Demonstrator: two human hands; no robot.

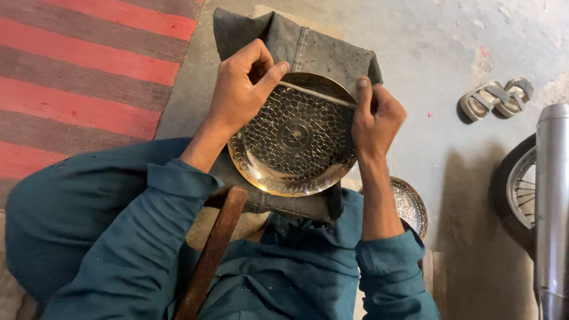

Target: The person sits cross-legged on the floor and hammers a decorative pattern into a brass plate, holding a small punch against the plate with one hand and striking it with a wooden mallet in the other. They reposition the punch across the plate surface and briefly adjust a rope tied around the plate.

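Observation:
A round brass plate (294, 139) with an engraved scale-like pattern rests on a dark grey cloth (314, 50) spread over my lap. My left hand (243, 86) pinches one end of a thin pale strip (320, 95) at the plate's upper left rim. My right hand (373, 115) grips the strip's other end at the upper right rim. The strip stretches taut across the top of the plate. Both my arms are in teal sleeves.
A second engraved brass plate (412, 207) lies half hidden under my right forearm. A brown strap (213, 249) runs across my lap. A red-and-grey striped mat (83, 71) lies left. A pair of sandals (495, 98) and a motorcycle wheel (527, 186) with exhaust pipe (552, 201) stand right on the concrete floor.

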